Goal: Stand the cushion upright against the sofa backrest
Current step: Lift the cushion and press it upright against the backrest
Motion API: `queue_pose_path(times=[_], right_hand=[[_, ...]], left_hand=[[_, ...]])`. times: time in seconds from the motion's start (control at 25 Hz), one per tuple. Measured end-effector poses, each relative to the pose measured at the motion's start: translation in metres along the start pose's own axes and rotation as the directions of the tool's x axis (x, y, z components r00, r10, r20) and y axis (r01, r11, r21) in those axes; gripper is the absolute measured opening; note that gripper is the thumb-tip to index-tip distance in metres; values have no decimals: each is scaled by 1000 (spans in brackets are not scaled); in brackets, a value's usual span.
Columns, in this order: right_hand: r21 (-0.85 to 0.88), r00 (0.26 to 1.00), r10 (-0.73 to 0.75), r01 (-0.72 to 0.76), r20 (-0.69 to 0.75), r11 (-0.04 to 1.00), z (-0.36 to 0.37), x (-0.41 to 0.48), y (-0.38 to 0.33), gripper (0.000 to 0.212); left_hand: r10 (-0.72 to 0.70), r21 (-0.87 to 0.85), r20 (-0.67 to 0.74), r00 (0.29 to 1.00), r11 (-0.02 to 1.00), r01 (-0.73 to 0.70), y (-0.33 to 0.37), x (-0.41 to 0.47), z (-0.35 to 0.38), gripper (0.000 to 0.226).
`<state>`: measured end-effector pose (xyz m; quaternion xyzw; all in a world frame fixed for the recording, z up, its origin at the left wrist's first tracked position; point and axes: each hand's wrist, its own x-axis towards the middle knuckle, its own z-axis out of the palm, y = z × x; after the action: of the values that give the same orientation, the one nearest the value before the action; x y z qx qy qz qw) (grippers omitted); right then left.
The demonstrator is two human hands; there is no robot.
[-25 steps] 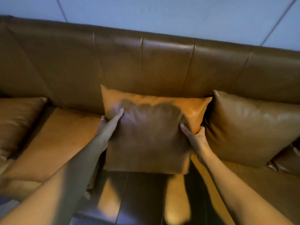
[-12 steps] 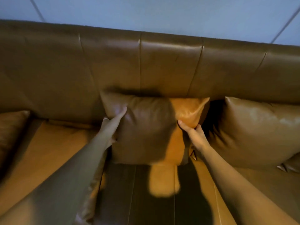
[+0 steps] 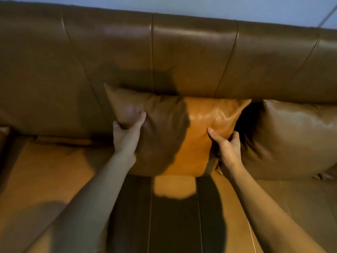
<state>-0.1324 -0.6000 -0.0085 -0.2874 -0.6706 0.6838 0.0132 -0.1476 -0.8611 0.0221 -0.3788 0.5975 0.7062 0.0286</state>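
A tan leather cushion (image 3: pixel 175 132) stands upright in the middle of the sofa, its top edge touching the brown leather backrest (image 3: pixel 191 57). My left hand (image 3: pixel 127 136) grips the cushion's left edge, thumb on the front face. My right hand (image 3: pixel 226 145) holds its right edge, thumb pressed on the front and fingers curled behind. My own shadow darkens the cushion's left half.
A second leather cushion (image 3: pixel 291 139) leans against the backrest right beside the first, with a dark gap between them. The orange-brown seat (image 3: pixel 54 170) spreads out to the left and front. A pale wall (image 3: pixel 237 6) shows above the sofa.
The cushion has been pushed back from the seat until it meets the backrest. Both hands went with it and my view has come closer to the sofa.
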Motion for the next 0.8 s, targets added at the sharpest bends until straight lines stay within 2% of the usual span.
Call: queue_pose_path(times=[0.08,0.24,0.32,0.44,0.52,0.64,0.72,0.8], right_hand=[[19,1000,6,-7,8,1000,3,4,2,94],[-54,1000,-9,8,-7,999,10,10,2,105],[-132,1000,-7,3,-26,991,9,10,-3,109],[-301,998,17,-32,-55,953,8,6,-14,97],[-457,995,-9,-36,-96,889,8,-4,-21,91],[-646,982,-157,56,-100,761,10,-34,-32,73],[-725,973,-230,159,0,670,14,-59,-41,65],[-776,953,-268,274,141,568,18,-84,-56,64]], left_hand=[[-10,20,1,1000,1000,10,-1,5,3,113],[-60,64,42,997,996,57,3,21,6,120],[-48,103,44,998,994,43,5,23,4,122],[-15,177,40,999,984,8,6,19,-1,120],[20,267,53,998,963,-33,6,9,-8,112],[107,463,119,987,873,-150,8,-17,-26,96],[155,599,242,958,753,-273,14,-41,-37,81],[184,663,376,908,632,-402,26,-68,-46,65]])
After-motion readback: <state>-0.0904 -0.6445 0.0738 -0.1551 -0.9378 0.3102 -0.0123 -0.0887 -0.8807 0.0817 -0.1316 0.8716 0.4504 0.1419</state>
